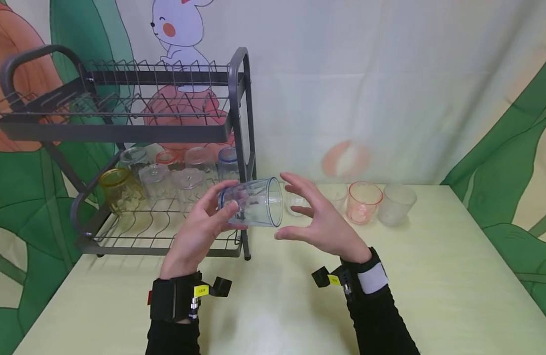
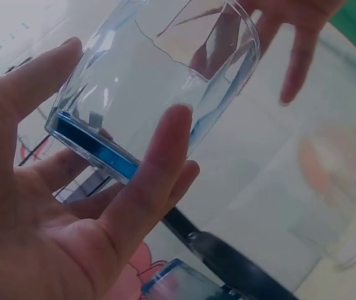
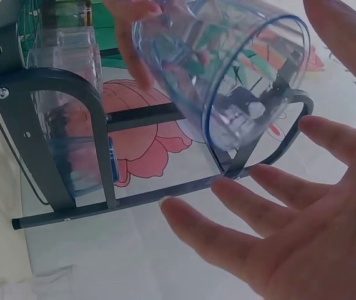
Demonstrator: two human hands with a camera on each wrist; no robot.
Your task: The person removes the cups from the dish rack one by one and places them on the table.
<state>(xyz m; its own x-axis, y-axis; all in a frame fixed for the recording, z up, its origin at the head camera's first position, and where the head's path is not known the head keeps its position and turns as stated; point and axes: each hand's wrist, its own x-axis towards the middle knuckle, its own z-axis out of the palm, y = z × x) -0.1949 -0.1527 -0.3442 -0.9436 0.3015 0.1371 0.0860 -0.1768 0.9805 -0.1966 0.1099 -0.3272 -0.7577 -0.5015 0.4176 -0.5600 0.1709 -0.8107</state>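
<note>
A clear glass with a bluish tint lies tilted on its side in the air, its mouth facing right. My left hand grips it around the base end, thumb in front; the left wrist view shows the fingers around its thick blue base. Just off the rim, my right hand is held with fingers spread and thumb apart, touching nothing. In the right wrist view the glass's open mouth faces the right palm, with a gap between them.
A dark two-tier dish rack stands at left; several upturned glasses, including a yellow one, sit on its lower tier. Behind my right hand, a row of glasses stands on the pale table, among them a pink-rimmed glass and a frosted glass.
</note>
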